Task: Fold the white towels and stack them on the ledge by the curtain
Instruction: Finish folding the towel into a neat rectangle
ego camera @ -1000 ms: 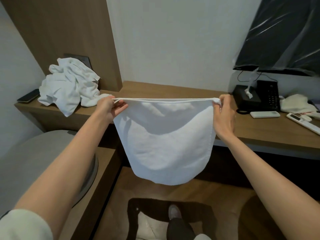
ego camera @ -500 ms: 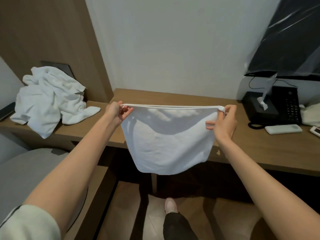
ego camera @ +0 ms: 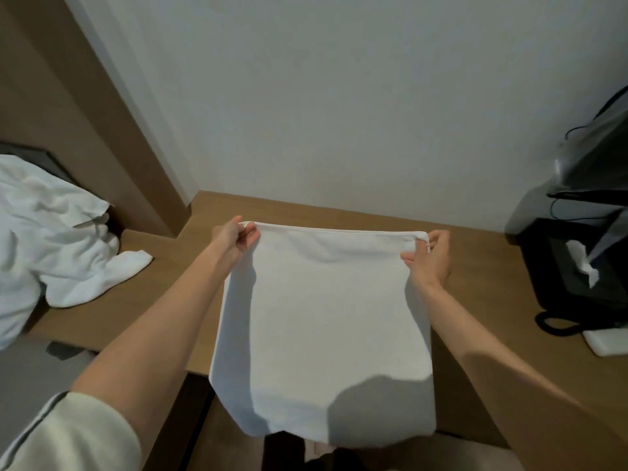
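**A:** What sits closest, at the bottom of the frame?

**B:** A pale sleeve (ego camera: pixel 68 436) in the lower left corner. At bottom centre is the near end of the white towel (ego camera: pixel 323 317), hanging past the front edge of the wooden desk (ego camera: pixel 475 362).

**A:** And the rest of that towel?

**B:** It runs up the middle of the frame over the desk top, with its far edge stretched straight between the two hands.

**A:** How do they hold it?

**B:** The left hand (ego camera: pixel 231 241) pinches the far left corner between thumb and fingers. The right hand (ego camera: pixel 430 258) pinches the far right corner the same way.

**A:** Anything beside them?

**B:** At the left edge, a crumpled heap of white towels (ego camera: pixel 51 249) lies on the wooden top. At the right edge there is a black tissue box (ego camera: pixel 577 266) with a tissue sticking out, and a small white slab (ego camera: pixel 608 341) below it.

**A:** Farthest back?

**B:** A plain white wall (ego camera: pixel 339 96), with a wooden panel (ego camera: pixel 85 96) at upper left.
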`<state>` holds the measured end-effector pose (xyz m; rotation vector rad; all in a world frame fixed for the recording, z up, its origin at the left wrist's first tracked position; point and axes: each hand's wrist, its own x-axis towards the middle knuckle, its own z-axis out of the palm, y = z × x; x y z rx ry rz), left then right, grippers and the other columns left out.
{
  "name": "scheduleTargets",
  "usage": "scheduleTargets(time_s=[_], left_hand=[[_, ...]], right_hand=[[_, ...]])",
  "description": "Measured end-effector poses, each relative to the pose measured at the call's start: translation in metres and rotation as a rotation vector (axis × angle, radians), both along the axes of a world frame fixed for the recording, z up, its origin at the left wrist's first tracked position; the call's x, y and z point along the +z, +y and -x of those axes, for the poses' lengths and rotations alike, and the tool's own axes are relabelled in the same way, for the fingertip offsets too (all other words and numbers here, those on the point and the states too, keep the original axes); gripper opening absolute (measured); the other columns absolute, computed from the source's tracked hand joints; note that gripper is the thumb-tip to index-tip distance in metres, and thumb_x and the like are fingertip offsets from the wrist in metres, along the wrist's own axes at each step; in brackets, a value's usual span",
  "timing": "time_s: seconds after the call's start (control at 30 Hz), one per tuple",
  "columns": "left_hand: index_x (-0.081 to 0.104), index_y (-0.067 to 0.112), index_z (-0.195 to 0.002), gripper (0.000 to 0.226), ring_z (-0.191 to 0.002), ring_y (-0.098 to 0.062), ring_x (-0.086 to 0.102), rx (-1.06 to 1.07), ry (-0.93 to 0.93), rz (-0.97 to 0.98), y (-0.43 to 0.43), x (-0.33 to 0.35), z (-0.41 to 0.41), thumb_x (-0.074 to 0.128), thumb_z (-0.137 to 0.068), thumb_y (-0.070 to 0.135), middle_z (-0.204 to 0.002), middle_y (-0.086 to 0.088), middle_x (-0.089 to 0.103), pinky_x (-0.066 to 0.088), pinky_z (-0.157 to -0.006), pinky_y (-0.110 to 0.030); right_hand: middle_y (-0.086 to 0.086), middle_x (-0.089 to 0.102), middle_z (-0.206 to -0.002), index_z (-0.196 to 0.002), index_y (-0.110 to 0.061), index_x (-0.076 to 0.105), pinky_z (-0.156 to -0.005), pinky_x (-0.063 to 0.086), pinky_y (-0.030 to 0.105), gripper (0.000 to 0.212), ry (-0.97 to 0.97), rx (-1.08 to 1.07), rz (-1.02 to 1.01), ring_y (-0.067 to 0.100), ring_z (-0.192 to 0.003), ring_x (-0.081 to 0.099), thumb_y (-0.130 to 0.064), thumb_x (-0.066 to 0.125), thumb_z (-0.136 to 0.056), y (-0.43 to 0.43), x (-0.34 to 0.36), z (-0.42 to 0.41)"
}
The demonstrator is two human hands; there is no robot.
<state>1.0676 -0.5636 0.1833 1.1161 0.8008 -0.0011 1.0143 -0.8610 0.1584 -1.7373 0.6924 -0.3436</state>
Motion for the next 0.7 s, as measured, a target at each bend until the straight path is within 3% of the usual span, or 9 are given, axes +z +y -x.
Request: scheduleTargets(time_s=[0.1, 0.2, 0.27, 0.37, 0.47, 0.5, 0.57, 0.7], left_hand=[[0.041, 0.003, -0.139, 0.040, -0.065, -0.015, 0.052, -0.016, 0.038, 0.006, -0.002, -0.023, -0.025, 0.033, -0.100, -0.005, -0.075, -0.012, 0.050, 0.051, -0.042, -0.025], [0.037, 0.004, -0.141, 0.045, -0.067, -0.016, 0.051, -0.050, 0.068, 0.017, -0.004, -0.045, -0.043, 0.029, -0.099, -0.008, -0.076, -0.012, 0.050, 0.054, -0.053, -0.024], [0.035, 0.003, -0.142, 0.046, -0.067, -0.016, 0.051, -0.053, 0.092, 0.019, -0.005, -0.058, -0.053, 0.028, -0.099, -0.010, -0.076, -0.012, 0.050, 0.055, -0.062, -0.026], [0.036, 0.002, -0.141, 0.046, -0.067, -0.016, 0.051, -0.049, 0.109, 0.015, -0.008, -0.071, -0.069, 0.029, -0.098, -0.011, -0.076, -0.012, 0.050, 0.055, -0.053, -0.024], [0.037, 0.002, -0.141, 0.044, -0.067, -0.014, 0.052, -0.076, 0.126, -0.009, -0.010, -0.082, -0.090, 0.030, -0.098, -0.010, -0.076, -0.010, 0.051, 0.049, -0.085, -0.034], [0.037, 0.002, -0.140, 0.044, -0.067, -0.014, 0.052, -0.082, 0.132, -0.013, -0.012, -0.085, -0.096, 0.030, -0.098, -0.009, -0.077, -0.010, 0.051, 0.045, -0.089, -0.036], [0.038, 0.002, -0.139, 0.042, -0.069, -0.014, 0.053, -0.089, 0.134, -0.018, -0.016, -0.090, -0.108, 0.030, -0.099, -0.009, -0.078, -0.010, 0.052, 0.044, -0.093, -0.037], [0.041, 0.000, -0.136, 0.039, -0.075, -0.015, 0.055, -0.109, 0.130, -0.035, -0.020, -0.102, -0.125, 0.034, -0.098, -0.008, -0.084, -0.011, 0.056, 0.050, -0.086, -0.032]], right_hand=[[-0.009, 0.050, -0.068, -0.091, -0.020, 0.038, -0.087, 0.050, 0.054, 0.010, 0.064, -0.046, -0.008, 0.028, -0.075, 0.067, -0.015, 0.045, -0.097, 0.000, -0.024, -0.025], [0.000, 0.050, -0.083, -0.093, -0.018, 0.039, -0.081, 0.052, 0.048, 0.009, 0.077, -0.042, 0.000, 0.017, -0.060, 0.062, -0.012, 0.044, -0.098, -0.004, -0.045, -0.046], [0.007, 0.047, -0.091, -0.093, -0.016, 0.039, -0.077, 0.053, 0.047, 0.009, 0.110, -0.022, 0.014, 0.018, -0.057, 0.059, -0.010, 0.044, -0.098, -0.008, -0.058, -0.057], [0.011, 0.049, -0.092, -0.093, -0.015, 0.040, -0.072, 0.053, 0.046, 0.009, 0.165, -0.012, 0.041, 0.030, -0.066, 0.062, -0.011, 0.046, -0.098, -0.011, -0.072, -0.072], [0.010, 0.055, -0.080, -0.093, -0.014, 0.044, -0.055, 0.049, 0.033, 0.008, 0.181, -0.057, 0.028, 0.024, -0.058, 0.060, -0.009, 0.050, -0.095, -0.012, -0.076, -0.091], [0.006, 0.054, -0.073, -0.093, -0.013, 0.044, -0.052, 0.049, 0.030, 0.008, 0.186, -0.074, 0.018, 0.020, -0.054, 0.058, -0.009, 0.051, -0.095, -0.013, -0.078, -0.098], [0.003, 0.052, -0.066, -0.093, -0.011, 0.044, -0.055, 0.052, 0.034, 0.008, 0.206, -0.083, 0.011, 0.018, -0.049, 0.055, -0.008, 0.052, -0.094, -0.016, -0.081, -0.111], [0.013, 0.059, -0.088, -0.099, -0.011, 0.043, -0.064, 0.053, 0.039, 0.005, 0.225, -0.073, 0.006, 0.025, -0.059, 0.061, -0.011, 0.048, -0.097, -0.019, -0.092, -0.127]])
